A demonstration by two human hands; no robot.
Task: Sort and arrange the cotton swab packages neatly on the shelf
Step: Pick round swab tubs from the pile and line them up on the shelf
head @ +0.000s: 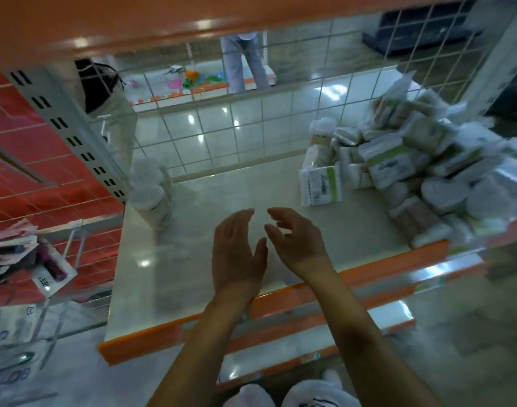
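I read this as a retail shop, seen at aisle level. Gondola shelving: white shelf board [251, 201] with glossy orange front strip [339, 277], grey slotted steel upright [66, 127], white wire-grid back panel [280, 113]. Stock in bulk: a heap of clear-wrapped cotton swab packages [413, 160] on the board. Carded blister-pack goods [46, 268] crowd the red-backed bay at left. Through the grid I see a glossy pale tiled floor [222, 121] and another orange-edged shelf [175, 96] with bright plastic items [192, 79].
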